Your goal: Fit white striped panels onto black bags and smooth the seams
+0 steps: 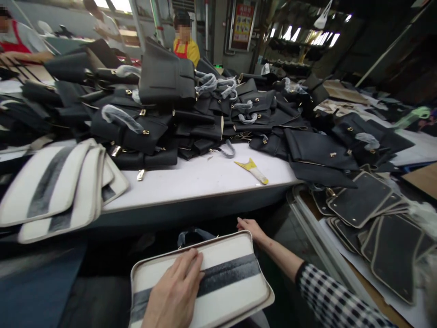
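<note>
A cream panel (218, 273) with a grey stripe across its middle is held low in front of the person, below the edge of the white surface (191, 180). The left hand (175, 291) is laid flat on the panel's upper face, fingers spread and extended over the stripe, not closed around anything. The right hand (251, 229) is placed at the panel's far right corner, its fingers touching the rim there; whether the corner is actually pinched cannot be told. The right forearm is covered by a black-and-white checked sleeve (334, 300). A grey loop (193, 236) is seen just behind the panel's far edge.

On the surface, to the left, a stack of matching cream striped panels (58, 189) is fanned out over the edge. Behind them a large heap of black handbags (164, 114) is piled, some handles wrapped in clear film. A yellow-handled scraper (254, 171) is left near the front edge, apart from the bags. To the right, dark panels with pale rims (372, 214) are stacked on a lower bench. A person in a yellow top (187, 45) is seen beyond the heap.
</note>
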Motion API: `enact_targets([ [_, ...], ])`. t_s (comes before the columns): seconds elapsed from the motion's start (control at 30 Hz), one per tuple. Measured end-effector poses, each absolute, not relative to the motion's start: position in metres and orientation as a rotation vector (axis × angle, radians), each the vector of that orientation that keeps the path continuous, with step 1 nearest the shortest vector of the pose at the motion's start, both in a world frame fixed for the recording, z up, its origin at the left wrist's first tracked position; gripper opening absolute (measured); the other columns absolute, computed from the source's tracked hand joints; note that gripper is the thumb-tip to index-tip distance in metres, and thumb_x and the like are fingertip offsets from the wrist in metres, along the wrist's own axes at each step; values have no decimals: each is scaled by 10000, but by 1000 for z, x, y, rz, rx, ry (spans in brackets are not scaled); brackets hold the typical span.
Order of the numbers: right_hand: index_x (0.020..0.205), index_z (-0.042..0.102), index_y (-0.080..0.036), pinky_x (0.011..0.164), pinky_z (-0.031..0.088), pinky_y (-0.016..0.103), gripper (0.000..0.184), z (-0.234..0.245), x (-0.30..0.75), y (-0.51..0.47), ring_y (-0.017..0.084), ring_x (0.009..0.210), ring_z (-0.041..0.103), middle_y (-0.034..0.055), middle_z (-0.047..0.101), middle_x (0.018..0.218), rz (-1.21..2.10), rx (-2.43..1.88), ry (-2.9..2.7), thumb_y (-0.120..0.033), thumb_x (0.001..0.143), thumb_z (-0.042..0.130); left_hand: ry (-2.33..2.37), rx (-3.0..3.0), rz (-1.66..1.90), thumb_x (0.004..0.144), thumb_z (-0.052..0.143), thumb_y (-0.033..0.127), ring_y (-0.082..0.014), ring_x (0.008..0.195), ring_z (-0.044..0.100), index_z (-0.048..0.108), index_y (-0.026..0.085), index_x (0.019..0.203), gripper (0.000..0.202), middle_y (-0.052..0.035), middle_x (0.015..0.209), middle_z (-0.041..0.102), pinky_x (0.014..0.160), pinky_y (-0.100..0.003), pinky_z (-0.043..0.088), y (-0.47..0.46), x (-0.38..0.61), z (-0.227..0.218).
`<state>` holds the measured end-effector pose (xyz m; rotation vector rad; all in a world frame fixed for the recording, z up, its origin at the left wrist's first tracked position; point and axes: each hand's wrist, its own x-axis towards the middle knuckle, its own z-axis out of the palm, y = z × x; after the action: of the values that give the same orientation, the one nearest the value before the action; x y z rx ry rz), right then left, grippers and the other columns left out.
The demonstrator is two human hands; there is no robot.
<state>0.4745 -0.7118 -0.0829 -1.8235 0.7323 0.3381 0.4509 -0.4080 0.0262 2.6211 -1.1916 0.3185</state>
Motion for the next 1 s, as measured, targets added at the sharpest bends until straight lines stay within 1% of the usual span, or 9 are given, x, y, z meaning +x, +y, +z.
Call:
enact_targets([
  [0.17,770,613,-127,525,445,235,406,-79,491,-702,88,504,527,-25,587,614,472,-1815,645,-479,950,522,-1133,2621,352,959,415,188,-221,1046,639,611,159,1162,283,-107,1193,643,842,-327,582,-407,449,28],
  [0.3,768,618,-124,531,435,239,410,-61,505,-690,104,532,551,24,618,637,489,-1849,514,-481,939,512,-1030,2735,428,918,512,226,-283,1086,603,621,201,1157,264,-85,1199,643,866,-419,553,-386,443,35],
  [0.4,815,629,-123,549,435,250,390,-36,520,-688,128,590,579,57,647,711,469,-1920,373,-466,930,483,-968,2764,432,916,519,243,-269,1101,592,604,191,1185,287,-87,1200,638,887,-397,539,-373,438,35],
  [0.53,786,651,-151,606,412,255,318,14,535,-670,136,643,573,26,650,720,435,-2031,121,-438,883,553,-831,2788,368,930,475,218,-240,1064,615,603,203,1176,278,-86,1187,632,881,-372,545,-374,434,30],
  [0.63,809,685,-175,614,383,245,254,52,533,-631,129,662,559,4,650,714,439,-2166,-198,-386,886,566,-791,2783,360,931,463,220,-247,1067,621,598,206,1181,284,-83,1187,636,877,-387,552,-377,434,29],
  [0.73,870,694,-176,651,401,245,217,73,528,-586,141,727,593,31,673,826,445,-2349,-652,-337,899,551,-799,2770,329,933,463,229,-240,1075,621,588,186,1186,286,-84,1186,644,886,-376,552,-375,435,33],
  [0.87,898,674,-141,623,407,272,190,73,530,-547,179,744,625,84,673,912,477,-2563,-1138,-220,895,501,-785,2747,229,918,480,192,-233,1104,602,572,181,1214,311,-85,1207,632,904,-360,540,-371,438,38],
  [0.93,907,665,-111,604,399,286,183,70,534,-540,195,731,626,108,674,919,479,-2613,-1223,-158,862,494,-828,2747,192,903,490,162,-258,1131,579,593,175,1179,295,-95,1208,625,906,-388,532,-373,442,39],
  [1.0,853,663,-102,616,398,292,160,70,539,-540,203,739,617,115,675,901,526,-2565,-1159,-140,833,509,-912,2763,147,881,486,105,-288,1149,555,629,160,1095,263,-111,1180,625,916,-429,516,-378,446,41],
])
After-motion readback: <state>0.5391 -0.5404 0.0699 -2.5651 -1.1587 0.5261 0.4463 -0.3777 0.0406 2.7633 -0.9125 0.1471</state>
